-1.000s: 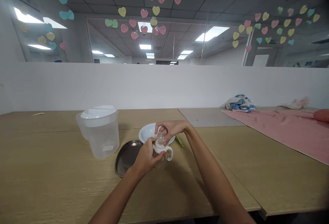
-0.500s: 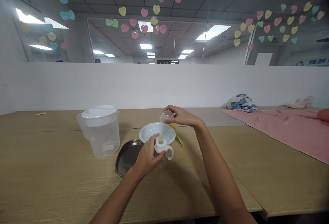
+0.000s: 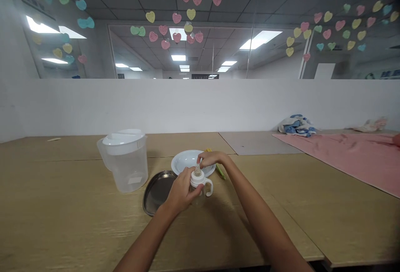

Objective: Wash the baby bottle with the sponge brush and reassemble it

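Head view: we have the left hand [image 3: 181, 193] clamped around a clear baby bottle [image 3: 200, 199], fingers wrapped on the near side of its white collar [image 3: 197, 179], bottle upright on or just above the wood-grain table [image 3: 62, 222]; contact with the tabletop is hidden. The white handle [image 3: 210, 188] sticks out on the side toward the right hand. The right hand [image 3: 213, 159] comes in from the right, curled over the top of the bottle, so the two hands are together at the bottle. Its fingertips [image 3: 201, 158] sit at the tip of the narrow teat [image 3: 197, 170]; we cannot tell whether they grip it or only touch it. Behind the right hand lies a white bowl [image 3: 184, 158], with a green-and-yellow utensil [image 3: 219, 171] just beside its rim, past the right wrist. Left of the left hand, a dark steel oval tray [image 3: 157, 190] sits close by, and further left stands a clear plastic pitcher with a white lid [image 3: 126, 170]. Well right of the right hand are a pink cloth [image 3: 337, 155] and a blue-and-white cloth bundle [image 3: 296, 125].
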`<state>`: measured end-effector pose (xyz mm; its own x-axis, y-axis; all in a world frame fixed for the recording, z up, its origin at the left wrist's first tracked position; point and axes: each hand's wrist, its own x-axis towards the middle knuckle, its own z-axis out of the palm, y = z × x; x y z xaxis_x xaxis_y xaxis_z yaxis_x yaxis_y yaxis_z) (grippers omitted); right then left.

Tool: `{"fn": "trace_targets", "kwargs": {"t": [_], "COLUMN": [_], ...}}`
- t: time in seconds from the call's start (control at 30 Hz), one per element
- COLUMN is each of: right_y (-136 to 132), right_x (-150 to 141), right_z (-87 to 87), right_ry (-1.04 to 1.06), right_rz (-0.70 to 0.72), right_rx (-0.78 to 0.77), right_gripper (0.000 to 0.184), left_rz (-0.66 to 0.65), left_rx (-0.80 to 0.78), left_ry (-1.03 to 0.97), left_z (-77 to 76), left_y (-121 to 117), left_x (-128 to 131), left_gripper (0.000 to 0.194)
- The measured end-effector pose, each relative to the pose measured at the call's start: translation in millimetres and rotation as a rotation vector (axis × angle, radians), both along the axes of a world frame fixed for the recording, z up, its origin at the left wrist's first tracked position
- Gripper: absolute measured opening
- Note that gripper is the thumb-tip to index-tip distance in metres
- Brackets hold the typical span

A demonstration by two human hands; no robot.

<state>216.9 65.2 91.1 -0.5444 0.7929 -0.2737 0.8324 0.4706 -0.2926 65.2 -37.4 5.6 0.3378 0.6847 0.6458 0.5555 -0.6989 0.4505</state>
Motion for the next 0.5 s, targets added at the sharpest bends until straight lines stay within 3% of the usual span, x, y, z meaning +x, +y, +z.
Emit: {"fn": "trace_targets", "kwargs": {"t": [0.13,0.23,0.4,0.5], "right_y": [-0.6,-8.5,-34.8,-48.2], "right_x": [1.9,4.9,0.9,-6.9], "right_z": [3.0,13.4,31.8,34.1], "right_ry": [0.028,0.126,0.239,0.177], "right_rz": [-0.013,-0.038,0.046,0.064], "right_rx": [0.052,0.115,-0.139,-0.129], "right_gripper": [0.05,0.033,0.048,0.054], "left_rz": [0.018,0.041,0.075,0.071], "left_rx": [0.0,0.006,0.012,-0.011], "left_ry": [0.005,0.007,0.014,0.027], "left_z": [-1.6,-3.8,-6.1,-5.9], "left_y": [1.3,3.2,4.6,4.4], "left_x": [-0.2,-0.5,-0.8,-1.4], "left_gripper": [0.041,0.045,0.05,0.046]}}
